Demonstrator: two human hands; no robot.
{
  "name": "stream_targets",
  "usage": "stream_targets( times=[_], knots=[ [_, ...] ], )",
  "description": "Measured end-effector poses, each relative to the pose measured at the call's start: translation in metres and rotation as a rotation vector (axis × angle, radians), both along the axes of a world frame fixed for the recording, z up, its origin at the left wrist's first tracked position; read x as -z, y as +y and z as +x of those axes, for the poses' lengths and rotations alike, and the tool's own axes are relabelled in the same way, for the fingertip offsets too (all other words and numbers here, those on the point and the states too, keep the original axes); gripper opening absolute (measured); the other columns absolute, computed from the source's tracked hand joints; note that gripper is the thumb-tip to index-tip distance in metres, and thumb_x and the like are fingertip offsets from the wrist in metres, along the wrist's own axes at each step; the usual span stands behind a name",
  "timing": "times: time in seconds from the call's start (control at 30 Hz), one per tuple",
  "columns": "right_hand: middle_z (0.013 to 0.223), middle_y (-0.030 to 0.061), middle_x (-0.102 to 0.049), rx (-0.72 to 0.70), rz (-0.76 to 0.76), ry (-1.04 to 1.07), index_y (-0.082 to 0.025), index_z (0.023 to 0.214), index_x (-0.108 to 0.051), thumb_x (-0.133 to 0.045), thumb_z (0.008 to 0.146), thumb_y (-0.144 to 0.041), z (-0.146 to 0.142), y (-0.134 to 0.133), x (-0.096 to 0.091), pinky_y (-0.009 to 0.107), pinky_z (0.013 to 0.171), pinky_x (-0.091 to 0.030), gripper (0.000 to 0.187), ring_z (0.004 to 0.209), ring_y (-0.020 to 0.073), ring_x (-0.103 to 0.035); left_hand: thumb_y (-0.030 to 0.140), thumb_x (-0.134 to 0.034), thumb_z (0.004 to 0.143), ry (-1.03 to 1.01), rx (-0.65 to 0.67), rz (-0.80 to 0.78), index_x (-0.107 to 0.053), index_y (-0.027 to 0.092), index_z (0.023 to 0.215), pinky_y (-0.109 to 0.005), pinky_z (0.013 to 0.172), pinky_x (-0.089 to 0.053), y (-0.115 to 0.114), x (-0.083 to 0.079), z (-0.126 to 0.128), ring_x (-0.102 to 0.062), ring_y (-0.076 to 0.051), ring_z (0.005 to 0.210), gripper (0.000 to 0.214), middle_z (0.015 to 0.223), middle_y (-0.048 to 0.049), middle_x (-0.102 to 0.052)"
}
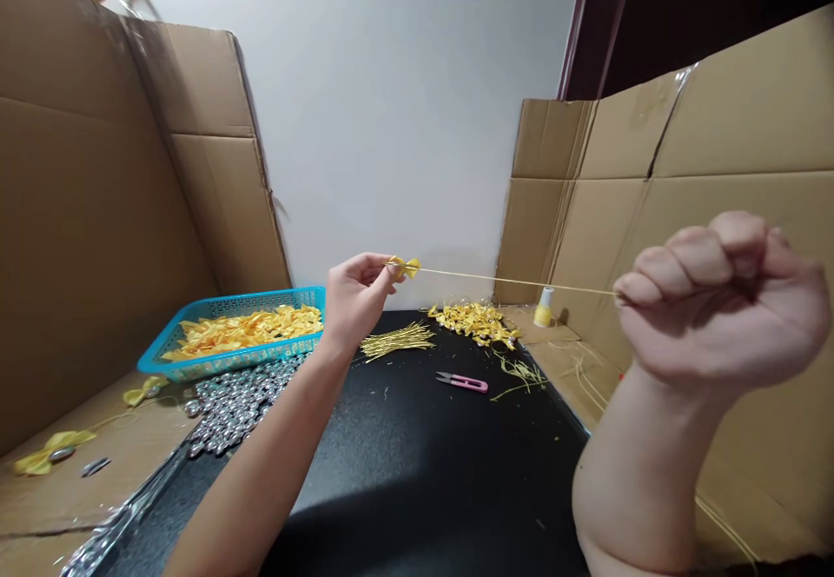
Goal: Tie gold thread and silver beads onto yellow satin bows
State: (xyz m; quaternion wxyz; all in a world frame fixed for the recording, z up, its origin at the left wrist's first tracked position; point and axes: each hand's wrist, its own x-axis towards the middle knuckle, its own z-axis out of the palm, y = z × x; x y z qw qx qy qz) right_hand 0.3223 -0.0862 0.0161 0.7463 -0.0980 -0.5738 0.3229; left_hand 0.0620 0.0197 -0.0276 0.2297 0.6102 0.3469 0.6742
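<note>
My left hand [358,290] pinches a small yellow ribbon bow [408,268] between thumb and fingers, above the far part of the black table. A pale yellow thread [514,281] runs taut from the bow to my right hand [717,299]. That hand is a closed fist, raised at the right, with the thread entering by the little finger. Beneath the stretched thread lie a bundle of gold twist ties [399,341] and pink-handled thread snips [462,381].
A blue basket [228,366] of yellow ribbon bows stands at the left, with silver beads [238,403] before it. Finished-looking bows [479,323] are heaped at the back right, near a thread spool [543,308]. Cardboard walls [717,134] flank both sides.
</note>
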Motion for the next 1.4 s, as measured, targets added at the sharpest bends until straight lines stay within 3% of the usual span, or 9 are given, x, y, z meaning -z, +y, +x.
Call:
stream_targets(
  times=[0.23, 0.37, 0.5, 0.63, 1.03, 1.27, 1.4],
  knots=[
    [0.053, -0.0048, -0.012, -0.037, -0.024, -0.09, -0.02, 0.057, -0.023, -0.056, 0.078, -0.034, -0.018, 0.029, 0.002, 0.028, 0.041, -0.013, 0.041, 0.046, 0.0107, -0.009, 0.031, -0.069, 0.074, 0.046, 0.037, -0.133, -0.068, 0.014, 0.067, -0.02, 0.044, -0.04, 0.0, -0.001, 0.001, -0.057, -0.01, 0.05, 0.018, 0.064, -0.0057, -0.07],
    [0.053, -0.0056, -0.024, 0.009, -0.113, -0.234, -0.023, 0.06, -0.03, -0.052, 0.079, -0.038, -0.043, 0.06, 0.017, 0.027, 0.041, -0.025, 0.032, 0.045, 0.0094, -0.023, 0.034, -0.07, 0.072, 0.033, 0.093, -0.194, -0.068, 0.014, 0.068, -0.019, 0.042, -0.036, 0.006, 0.002, -0.002, -0.055, -0.009, 0.049, 0.02, 0.068, -0.0065, -0.071],
    [0.068, -0.0039, -0.051, 0.159, -0.129, -0.397, -0.024, 0.07, -0.034, -0.067, 0.072, -0.03, -0.077, 0.086, 0.038, 0.028, 0.057, -0.047, 0.034, 0.059, 0.0096, -0.05, 0.036, -0.071, 0.071, -0.013, 0.154, -0.209, -0.068, 0.015, 0.071, -0.019, 0.044, -0.038, 0.006, 0.003, -0.001, -0.056, -0.009, 0.051, 0.021, 0.071, -0.0059, -0.07],
    [0.085, 0.0, -0.063, 0.235, -0.086, -0.417, -0.024, 0.075, -0.034, -0.068, 0.074, -0.028, -0.1, 0.095, 0.051, 0.032, 0.075, -0.056, 0.034, 0.078, 0.0134, -0.063, 0.035, -0.073, 0.069, -0.004, 0.209, -0.189, -0.068, 0.016, 0.073, -0.019, 0.047, -0.04, -0.001, 0.001, 0.001, -0.058, -0.009, 0.054, 0.02, 0.072, -0.0043, -0.069],
    [0.085, 0.0004, -0.066, 0.365, -0.035, -0.328, -0.024, 0.072, -0.032, -0.068, 0.076, -0.03, -0.106, 0.1, 0.057, 0.036, 0.081, -0.058, 0.037, 0.081, 0.0144, -0.066, 0.031, -0.069, 0.074, 0.154, 0.214, -0.001, -0.065, 0.019, 0.076, -0.021, 0.055, -0.044, -0.007, 0.002, 0.002, -0.06, -0.011, 0.063, 0.014, 0.071, -0.0026, -0.067],
    [0.084, -0.0008, -0.065, 0.338, -0.015, -0.336, -0.025, 0.071, -0.03, -0.068, 0.077, -0.027, -0.107, 0.1, 0.058, 0.035, 0.082, -0.058, 0.038, 0.086, 0.015, -0.065, 0.032, -0.069, 0.075, 0.219, 0.224, 0.05, -0.063, 0.018, 0.076, -0.023, 0.056, -0.044, -0.006, 0.001, -0.002, -0.058, -0.012, 0.067, 0.016, 0.075, -0.004, -0.066],
    [0.081, -0.002, -0.062, 0.269, 0.013, -0.3, -0.025, 0.071, -0.032, -0.068, 0.076, -0.023, -0.108, 0.101, 0.059, 0.034, 0.083, -0.056, 0.037, 0.081, 0.0129, -0.063, 0.03, -0.069, 0.076, 0.299, 0.135, 0.16, -0.064, 0.019, 0.08, -0.024, 0.059, -0.047, -0.008, 0.002, -0.003, -0.059, -0.013, 0.069, 0.014, 0.081, -0.0043, -0.068]
  ],
)
